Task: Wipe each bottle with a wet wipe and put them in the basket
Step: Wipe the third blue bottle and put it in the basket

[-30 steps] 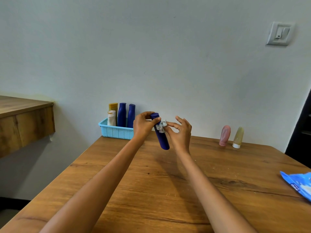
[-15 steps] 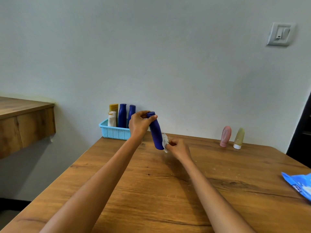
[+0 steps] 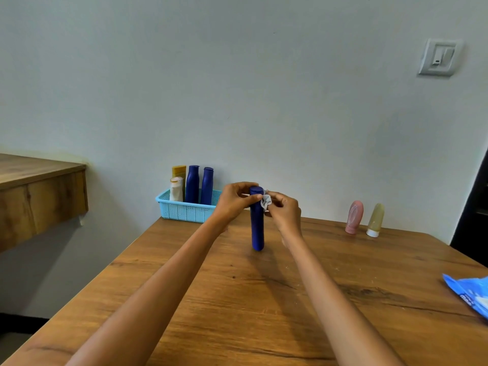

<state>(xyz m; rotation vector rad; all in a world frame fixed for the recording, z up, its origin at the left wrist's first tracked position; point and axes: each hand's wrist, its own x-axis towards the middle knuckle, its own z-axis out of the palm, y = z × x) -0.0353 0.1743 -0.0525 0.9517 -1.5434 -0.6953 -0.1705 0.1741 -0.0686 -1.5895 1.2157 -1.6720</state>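
Note:
A dark blue bottle [image 3: 257, 228] is upright above the middle of the wooden table [image 3: 264, 299]. My left hand [image 3: 233, 200] grips it near the cap. My right hand [image 3: 285, 210] pinches a crumpled white wet wipe [image 3: 265, 201] against the bottle's upper right side. A light blue basket [image 3: 184, 210] stands at the table's far left corner with two dark blue bottles [image 3: 192, 184], a yellow bottle [image 3: 179, 171] and a white bottle [image 3: 176, 189] upright in it. A pink bottle [image 3: 354, 217] and a pale yellow bottle [image 3: 375, 220] stand cap-down at the far right near the wall.
A blue pack of wipes [image 3: 470, 294] lies at the table's right edge. A wooden shelf [image 3: 39, 191] juts out from the left. A wall switch [image 3: 439, 57] is high on the right; a dark opening is at the far right.
The bottle went from tilted to upright and sits lower. My right hand, with the wipe, rose from the bottle's base to its upper part near the cap.

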